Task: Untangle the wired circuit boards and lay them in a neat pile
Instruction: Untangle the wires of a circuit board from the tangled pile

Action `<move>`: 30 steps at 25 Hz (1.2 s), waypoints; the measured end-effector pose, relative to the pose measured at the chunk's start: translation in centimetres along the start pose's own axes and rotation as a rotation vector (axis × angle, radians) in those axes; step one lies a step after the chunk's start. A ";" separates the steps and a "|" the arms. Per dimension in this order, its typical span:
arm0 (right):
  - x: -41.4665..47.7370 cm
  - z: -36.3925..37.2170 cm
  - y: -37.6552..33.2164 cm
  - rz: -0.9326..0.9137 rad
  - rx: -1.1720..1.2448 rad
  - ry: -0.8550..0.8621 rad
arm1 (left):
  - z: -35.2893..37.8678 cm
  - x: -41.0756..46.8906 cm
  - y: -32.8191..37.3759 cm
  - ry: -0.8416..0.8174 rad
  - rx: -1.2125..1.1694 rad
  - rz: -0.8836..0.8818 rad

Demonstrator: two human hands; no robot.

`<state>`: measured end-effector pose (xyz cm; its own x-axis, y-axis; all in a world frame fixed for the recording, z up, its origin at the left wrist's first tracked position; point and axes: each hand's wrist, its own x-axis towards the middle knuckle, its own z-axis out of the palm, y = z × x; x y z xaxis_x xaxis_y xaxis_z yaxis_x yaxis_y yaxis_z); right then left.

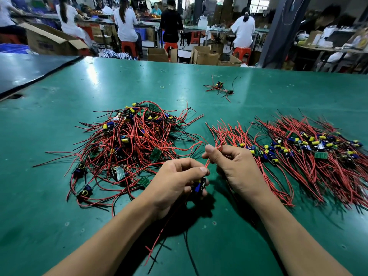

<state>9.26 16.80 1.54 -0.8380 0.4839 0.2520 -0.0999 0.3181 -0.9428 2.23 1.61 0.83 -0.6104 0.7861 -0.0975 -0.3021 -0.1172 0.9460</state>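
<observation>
Green table: bore all items.
Tangled heap of wired boards: lay left of centre.
Neat pile, wires fanned alike: lay to the right, apart from the heap.
Left hand: fingers curled round one circuit board, just above the table.
Right hand: thumb and fingers pinched its red wire.
Stray boards: far side.
Rubber band: near them.

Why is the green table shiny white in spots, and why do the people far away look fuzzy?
Head view: light glares off the green table as pale streaks; the people at the back look blurred, the tangled pile up close sharp; dark shadows lie under the left hand and right hand.
</observation>
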 end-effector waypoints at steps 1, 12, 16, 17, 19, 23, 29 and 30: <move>0.1 0.0 0.0 -0.013 -0.031 0.013 | 0.0 0.0 0.0 0.009 0.022 0.015; 0.3 0.7 0.7 0.443 0.573 -0.276 | 0.4 0.1 -0.6 0.034 0.007 0.002; 0.3 0.4 0.4 0.370 0.563 -0.357 | 0.1 0.2 -0.2 0.036 -0.059 -0.019; 0.3 0.3 0.5 0.354 0.556 -0.352 | 0.1 0.2 -0.1 0.024 -0.073 -0.025; 0.3 0.4 0.7 0.331 0.525 -0.287 | 0.1 0.1 0.1 0.014 -0.088 -0.041; 0.4 1.6 1.1 0.294 0.567 -0.095 | 0.3 0.0 -0.1 0.021 -0.077 -0.036; 0.8 1.6 1.7 0.163 0.352 0.182 | 0.4 0.1 -0.5 0.065 0.089 0.058; 1.0 1.3 1.9 0.106 0.202 0.240 | 0.6 0.1 -0.6 0.072 0.152 0.083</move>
<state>7.53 16.79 -0.30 -0.7015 0.6917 0.1717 -0.1430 0.0994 -0.9847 2.73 2.13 0.40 -0.6812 0.7313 -0.0338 -0.1380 -0.0829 0.9870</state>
